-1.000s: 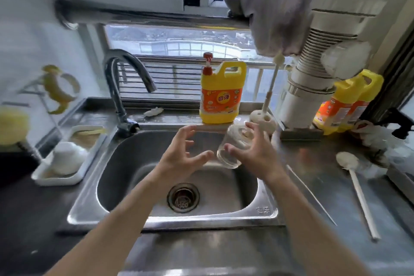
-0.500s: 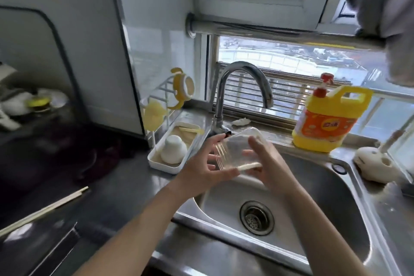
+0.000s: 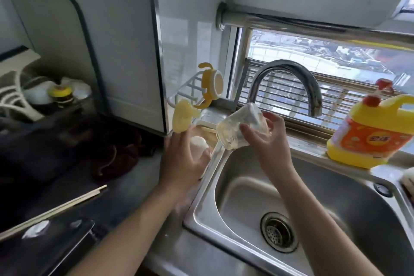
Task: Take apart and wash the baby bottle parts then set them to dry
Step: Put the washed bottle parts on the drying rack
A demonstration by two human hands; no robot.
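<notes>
Both hands have swung left since a moment ago: the left hand (image 3: 183, 159) has let go of the clear bottle (image 3: 243, 126) and now hovers open-fingered over the white tray (image 3: 205, 119) beside the sink (image 3: 224, 163). Only the right hand (image 3: 266, 141) grips the bottle — tilted, above the sink's left rim. Beyond stand the faucet (image 3: 289, 80) and, to the right, the yellow detergent jug (image 3: 371, 132).

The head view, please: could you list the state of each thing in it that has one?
Clear bottle body: capless, tilted, held in the right hand.
Left hand: open, holding nothing, over the drying tray.
Faucet: off, no water running.
Sink: no dishes in it, drain unplugged.
Yellow handled collar: hanging on the white rack.
Detergent jug: upright, capped.
</notes>
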